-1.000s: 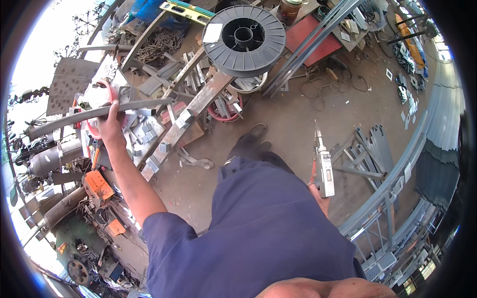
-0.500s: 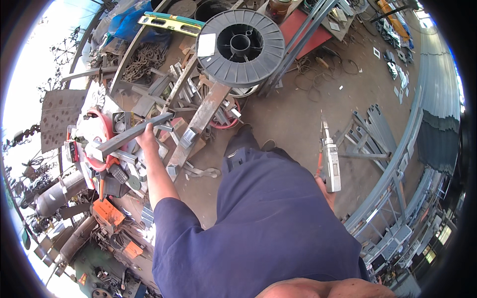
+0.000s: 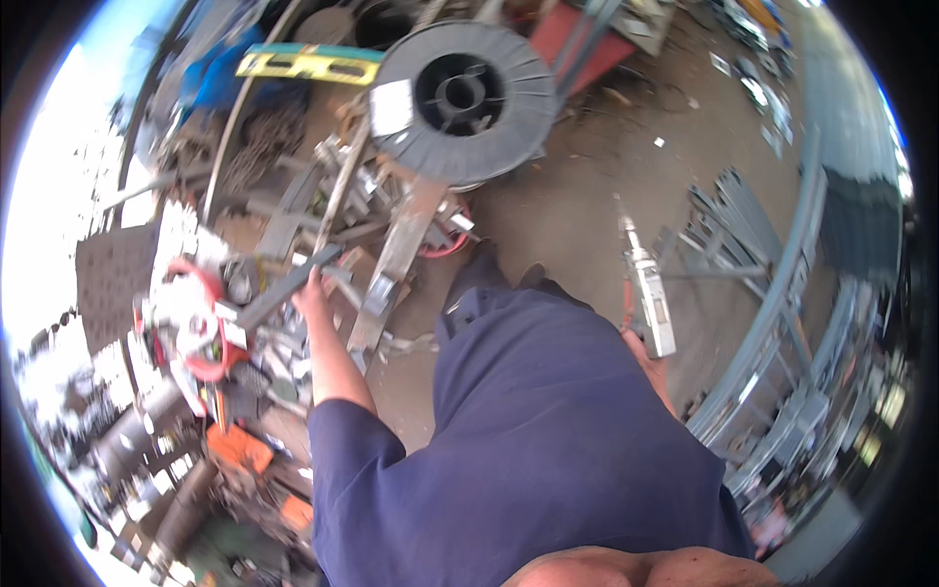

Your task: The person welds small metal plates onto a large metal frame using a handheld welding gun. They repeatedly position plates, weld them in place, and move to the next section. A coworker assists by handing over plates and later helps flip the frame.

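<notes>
My left hand (image 3: 312,296) is closed around the end of a grey square metal tube (image 3: 279,297), which slants down to the left over the cluttered bench. To my right, a silver-grey drill (image 3: 652,301) with a long thin bit points away from me. My right hand (image 3: 648,350) is wrapped round its near end, with the fingers partly hidden behind the tool. Close to the tube, a red round basin (image 3: 206,369) holds white items that are blurred. A rusty flat bar (image 3: 416,220) with a small metal block on it runs between the bench and a large black spool (image 3: 528,108).
A yellow level (image 3: 308,67) lies beside the spool. Metal offcuts (image 3: 372,191) and a red bucket (image 3: 448,248) stand below it. Grey metal profiles (image 3: 736,217) lie on the floor at right, near a long curved-looking rail (image 3: 782,303). Orange pieces (image 3: 240,447) sit at lower left.
The view has shifted and blurred a little. My left hand with the tube appears slightly further right and lower. The drill's tip has swung a little to the left.
</notes>
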`<state>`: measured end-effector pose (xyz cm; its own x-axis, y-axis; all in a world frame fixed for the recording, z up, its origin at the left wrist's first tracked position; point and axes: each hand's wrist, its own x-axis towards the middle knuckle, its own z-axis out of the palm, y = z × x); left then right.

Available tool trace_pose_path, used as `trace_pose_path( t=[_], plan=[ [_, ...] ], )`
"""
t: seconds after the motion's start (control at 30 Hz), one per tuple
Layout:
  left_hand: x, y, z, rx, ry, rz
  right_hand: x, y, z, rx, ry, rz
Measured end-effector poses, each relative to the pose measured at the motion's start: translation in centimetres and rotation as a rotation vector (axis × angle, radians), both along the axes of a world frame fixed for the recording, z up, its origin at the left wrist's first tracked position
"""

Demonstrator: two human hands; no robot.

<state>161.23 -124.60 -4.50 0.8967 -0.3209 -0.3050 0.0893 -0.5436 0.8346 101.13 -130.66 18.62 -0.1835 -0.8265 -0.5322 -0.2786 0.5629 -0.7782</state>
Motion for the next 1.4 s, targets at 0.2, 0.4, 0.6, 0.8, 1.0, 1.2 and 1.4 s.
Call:
trace_pose_path(
  t=[0.2,0.4,0.6,0.8,1.0,1.2,1.4],
  plan=[
    [-2.8,-0.8,-0.1,-0.090,0.252,0.220,-0.5,-1.5,0.8,-0.268,0.198,0.166],
    [-10.4,-3.8,4.5,-0.050,0.294,0.106,-2.6,-0.8,-0.3,-0.316,0.049,-0.010],
    [-28.8,-12.8,14.1,0.130,0.144,-0.618,-7.1,-2.4,0.3,-0.374,0.083,-0.096],
    [-47.9,-27.7,16.0,0.056,0.282,-1.556,-17.4,-7.6,1.3,-0.459,0.143,-0.224],
    [-75.4,-35.8,25.5,0.366,0.470,-2.437,-31.1,-14.0,6.3,-0.594,0.334,-0.400],
    [-91.3,-38.2,22.2,0.749,0.978,-2.949,-39.5,-18.5,13.2,-0.646,0.516,-0.542],
    [-100.5,-40.7,22.2,0.845,1.369,-2.928,-44.4,-19.5,11.3,-0.664,0.758,-0.747]
  ],
)
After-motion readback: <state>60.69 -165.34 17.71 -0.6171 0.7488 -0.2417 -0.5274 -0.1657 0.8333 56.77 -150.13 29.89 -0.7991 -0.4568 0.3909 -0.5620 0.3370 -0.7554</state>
